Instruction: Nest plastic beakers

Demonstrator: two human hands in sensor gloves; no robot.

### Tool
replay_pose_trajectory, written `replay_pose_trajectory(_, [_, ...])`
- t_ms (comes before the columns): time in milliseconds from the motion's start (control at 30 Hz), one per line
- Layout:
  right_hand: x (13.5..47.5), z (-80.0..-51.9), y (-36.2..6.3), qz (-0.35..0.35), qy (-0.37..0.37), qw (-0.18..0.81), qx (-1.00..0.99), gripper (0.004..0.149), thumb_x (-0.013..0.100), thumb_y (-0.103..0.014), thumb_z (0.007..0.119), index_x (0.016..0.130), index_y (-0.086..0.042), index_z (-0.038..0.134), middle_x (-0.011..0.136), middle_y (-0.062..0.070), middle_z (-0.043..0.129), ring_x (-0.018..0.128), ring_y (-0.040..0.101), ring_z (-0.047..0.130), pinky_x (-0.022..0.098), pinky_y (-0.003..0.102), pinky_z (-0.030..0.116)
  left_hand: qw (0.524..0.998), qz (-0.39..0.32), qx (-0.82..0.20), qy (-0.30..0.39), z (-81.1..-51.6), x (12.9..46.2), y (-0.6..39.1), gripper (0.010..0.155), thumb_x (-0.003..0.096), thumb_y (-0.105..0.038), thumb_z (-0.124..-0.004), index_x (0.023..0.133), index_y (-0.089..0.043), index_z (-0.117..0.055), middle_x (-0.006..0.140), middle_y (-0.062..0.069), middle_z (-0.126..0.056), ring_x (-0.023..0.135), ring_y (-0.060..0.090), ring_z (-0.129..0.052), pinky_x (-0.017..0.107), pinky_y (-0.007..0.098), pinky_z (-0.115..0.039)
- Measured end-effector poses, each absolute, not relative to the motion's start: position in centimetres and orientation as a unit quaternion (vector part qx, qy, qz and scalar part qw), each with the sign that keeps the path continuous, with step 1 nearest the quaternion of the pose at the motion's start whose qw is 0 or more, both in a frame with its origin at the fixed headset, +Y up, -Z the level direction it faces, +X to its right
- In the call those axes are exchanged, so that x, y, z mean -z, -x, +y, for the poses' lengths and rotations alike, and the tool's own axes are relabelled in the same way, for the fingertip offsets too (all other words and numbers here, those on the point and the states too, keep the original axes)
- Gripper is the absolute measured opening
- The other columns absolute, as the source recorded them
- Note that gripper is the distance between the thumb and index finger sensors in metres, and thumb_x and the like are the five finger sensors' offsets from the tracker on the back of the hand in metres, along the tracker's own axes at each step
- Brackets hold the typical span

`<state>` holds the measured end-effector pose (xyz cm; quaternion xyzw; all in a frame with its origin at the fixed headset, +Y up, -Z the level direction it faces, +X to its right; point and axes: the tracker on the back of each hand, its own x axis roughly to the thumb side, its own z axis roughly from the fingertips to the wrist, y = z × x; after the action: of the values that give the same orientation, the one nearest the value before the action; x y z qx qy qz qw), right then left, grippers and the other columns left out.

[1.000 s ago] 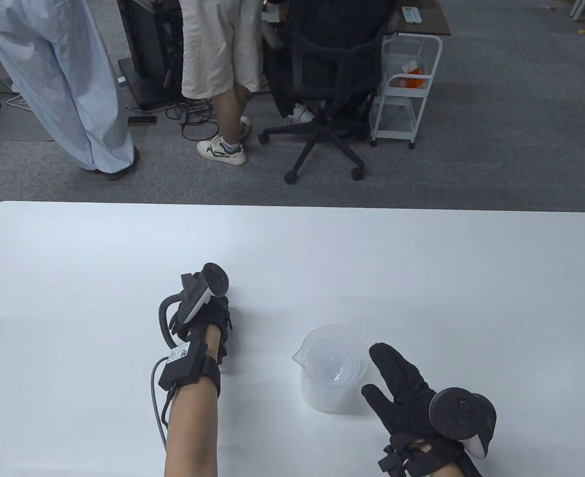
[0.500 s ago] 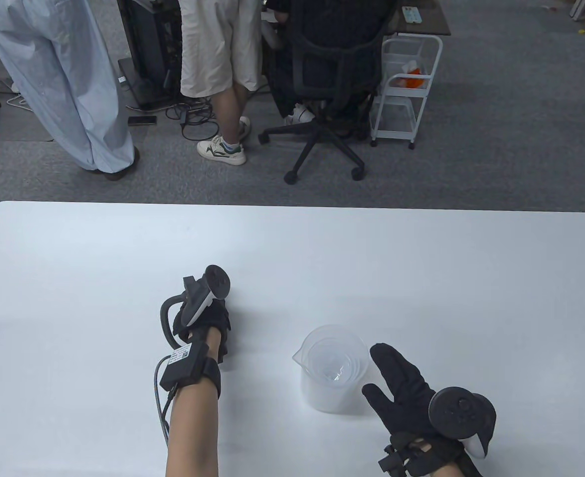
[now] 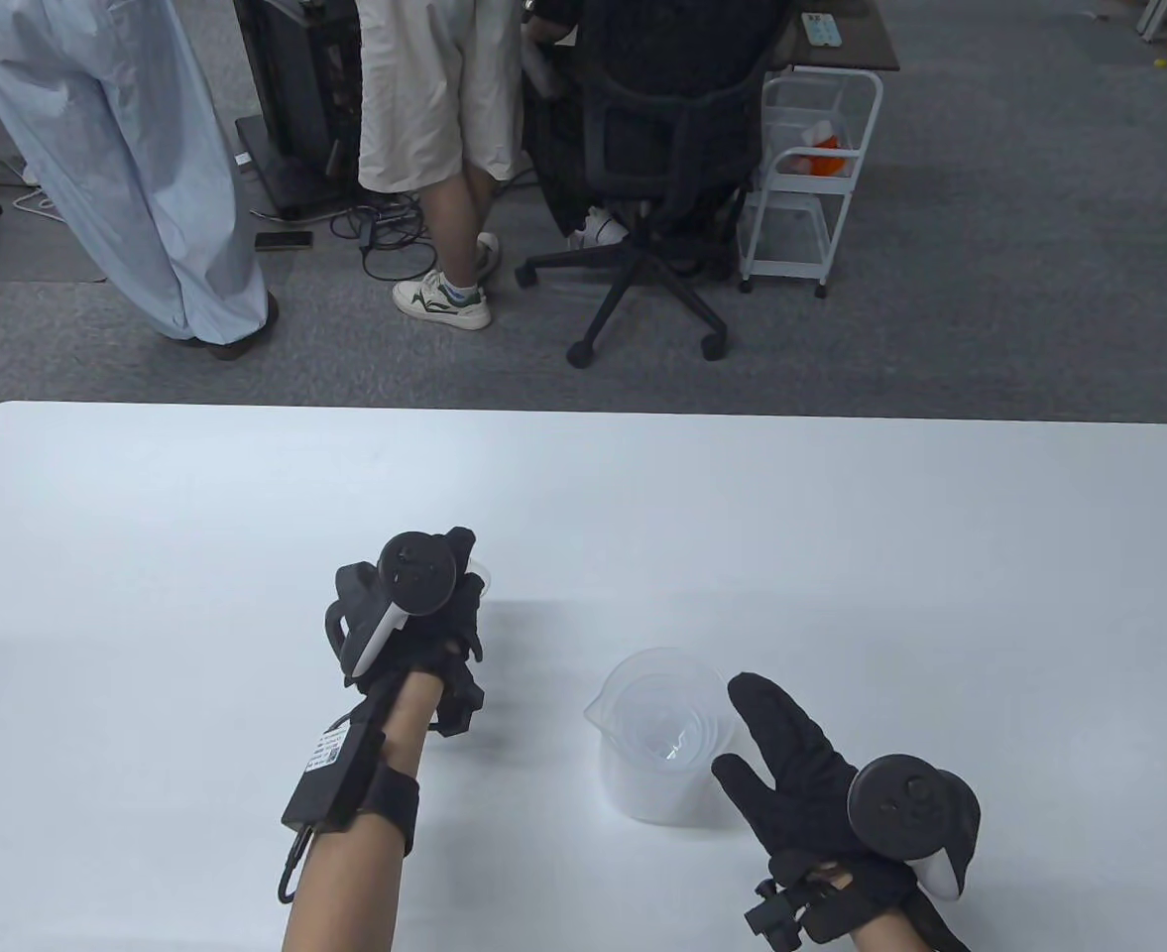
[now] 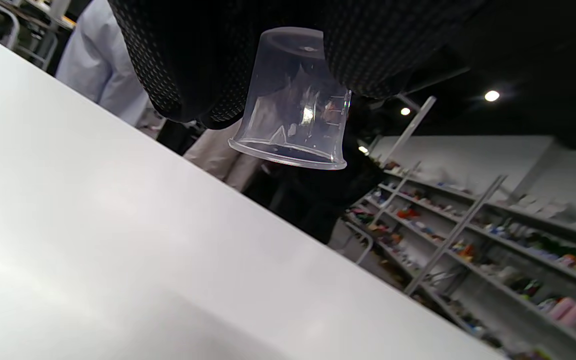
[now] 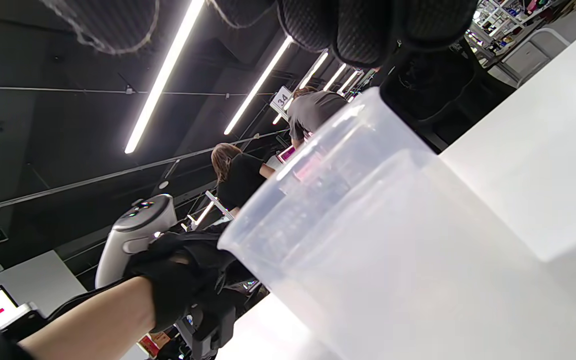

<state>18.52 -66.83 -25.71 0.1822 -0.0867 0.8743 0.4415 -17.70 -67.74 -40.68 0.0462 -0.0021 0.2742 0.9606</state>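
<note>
Clear glossy plastic small beaker (image 4: 293,105), frosted translucent plastic large beaker (image 3: 664,739), smooth white table (image 3: 841,535), black textured cloth gloves (image 3: 801,764)

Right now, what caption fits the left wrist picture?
Left hand holds a small clear beaker above the white table.

Small clear beaker (image 4: 293,107): base buried between gloved fingers (image 4: 178,60); nearly all hidden behind left hand (image 3: 424,625) from above. Large beaker (image 5: 393,260): bottom cut off, blurred close-up.

Left hand (image 3: 424,635) raised, fingers (image 4: 178,65) gripping; right hand (image 3: 801,769) spread, fingers forward.
</note>
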Motion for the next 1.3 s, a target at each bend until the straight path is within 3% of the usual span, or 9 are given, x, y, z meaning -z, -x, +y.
replay_pose_trajectory(333, [25.6, -64.9, -17.3, -0.132, -0.195, 0.45, -0.862, 0.072, 0.05, -0.051, 0.073, 0.104, -0.014, 0.045, 0.112, 0.021, 0.051, 0.094, 0.045, 0.066, 0.064, 0.057, 0.061, 0.897, -0.092, -0.427, -0.063, -64.3, 35.0, 15.0, 0.056, 0.0462, -0.035, -0.074, 0.1, -0.021, -0.064, 0.103, 0.012, -0.067, 0.083, 0.036, -0.092, 0.055, 0.034, -0.086])
replay_pose_trajectory(767, [24.7, -63.2, -14.4, -0.177, -0.236, 0.408, -0.864, 0.071, 0.05, -0.049, 0.075, 0.105, -0.016, 0.044, 0.113, 0.02, 0.049, 0.095, 0.044, 0.065, 0.065, 0.056, 0.061, 0.789, -0.196, -0.582, 0.022, -63.5, 29.7, 9.3, 0.056, 0.0476, -0.036, -0.072, 0.101, -0.02, -0.062, 0.103, 0.013, -0.067, 0.083, 0.036, -0.092, 0.055, 0.034, -0.086])
replay_pose_trajectory(1067, [24.1, -62.8, -13.5, -0.214, -0.25, 0.404, -0.854, 0.07, 0.05, -0.048, 0.075, 0.104, -0.015, 0.045, 0.112, 0.019, 0.052, 0.094, 0.042, 0.068, 0.064, 0.055, 0.063, 0.69, -0.201, -0.689, 0.095, -64.7, 27.9, 7.6, 0.057, 0.0486, -0.036, -0.071, 0.102, -0.019, -0.06, 0.104, 0.014, -0.065, 0.084, 0.036, -0.091, 0.056, 0.033, -0.085])
replay_pose_trajectory(1300, [23.6, -62.4, -13.2, -0.24, -0.257, 0.382, -0.855, 0.066, 0.05, -0.045, 0.075, 0.102, -0.013, 0.05, 0.105, 0.016, 0.064, 0.085, 0.038, 0.077, 0.061, 0.052, 0.067, 0.679, -0.198, -0.7, 0.1, -65.2, 27.0, 7.6, 0.058, 0.0489, -0.036, -0.07, 0.102, -0.017, -0.059, 0.103, 0.016, -0.065, 0.084, 0.038, -0.091, 0.056, 0.035, -0.085])
